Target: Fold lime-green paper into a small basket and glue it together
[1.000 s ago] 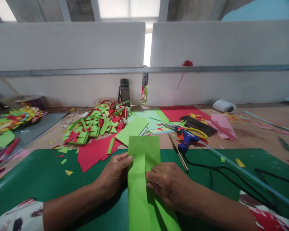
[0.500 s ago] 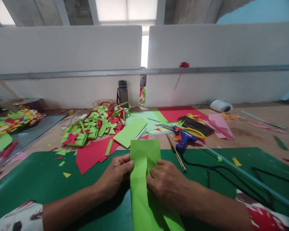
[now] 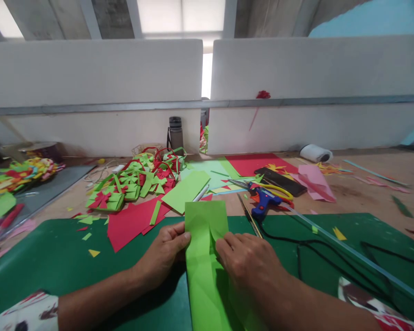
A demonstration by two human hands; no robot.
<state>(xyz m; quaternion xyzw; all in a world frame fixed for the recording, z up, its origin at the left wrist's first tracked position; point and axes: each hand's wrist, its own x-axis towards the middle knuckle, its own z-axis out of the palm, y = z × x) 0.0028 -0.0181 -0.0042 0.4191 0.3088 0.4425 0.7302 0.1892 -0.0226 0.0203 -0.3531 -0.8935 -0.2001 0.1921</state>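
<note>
A long folded piece of light green paper [image 3: 200, 257] stands in front of me, running down past the bottom edge of the view. My left hand [image 3: 167, 250] pinches its left edge near the top, thumb on the near side. On the other side, my right hand [image 3: 246, 259] has its curled fingers closed on the paper's right flap, beside a lengthwise opening in the fold. The right fingertips are partly hidden. Below both hands lies a green cutting mat [image 3: 124, 257].
Ahead are red paper sheets [image 3: 131, 223], a heap of green and red paper crafts [image 3: 138, 179] and a dark bottle [image 3: 175, 133]. To the right lie a blue glue gun [image 3: 262, 202] with a black cord, scissors [image 3: 283, 193], a phone [image 3: 281, 181] and pink paper [image 3: 315, 181].
My right hand has turned and shifted slightly right and up along the paper's flap. My left hand keeps its pinch on the left edge.
</note>
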